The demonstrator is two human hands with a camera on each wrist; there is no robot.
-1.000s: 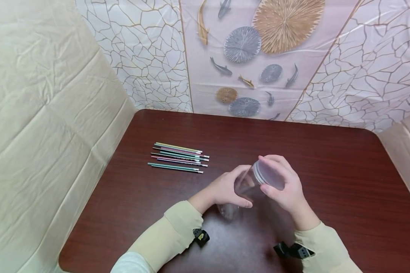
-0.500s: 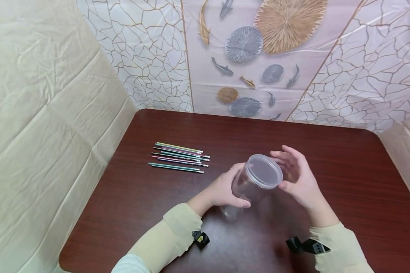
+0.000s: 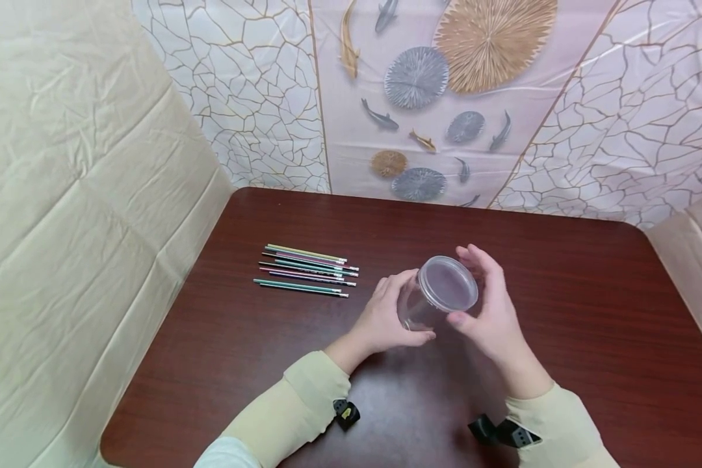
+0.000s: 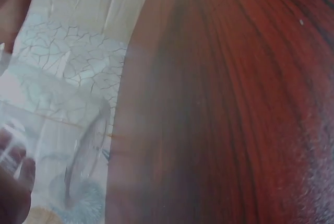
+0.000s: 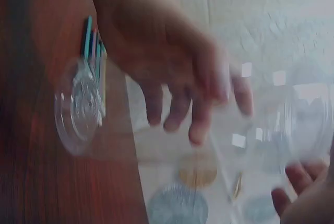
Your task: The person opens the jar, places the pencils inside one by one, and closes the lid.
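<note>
My left hand (image 3: 383, 318) grips a clear plastic jar (image 3: 414, 307) around its body, thumb on the near side. The jar is tilted, its round, see-through screw lid (image 3: 448, 283) facing up and to the right. Beside that lid is my right hand (image 3: 491, 325), its thumb tip right at the near edge and its fingers spread behind the far right edge. In the right wrist view the jar's ridged base (image 5: 86, 109) points over the table, and the right hand's fingers (image 5: 298, 179) are loosely bent near the lid end. Nothing shows inside the jar.
Several pencils (image 3: 304, 270) with white erasers lie side by side on the dark red wooden table (image 3: 591, 312), left of the jar. A patterned cloth (image 3: 415, 149) hangs behind the table's far edge; a cream cloth (image 3: 93, 227) hangs at the left.
My right hand has come off the lid, moved right, then come back beside it. The left hand has raised the jar slightly and tipped its lid more toward the head camera.
</note>
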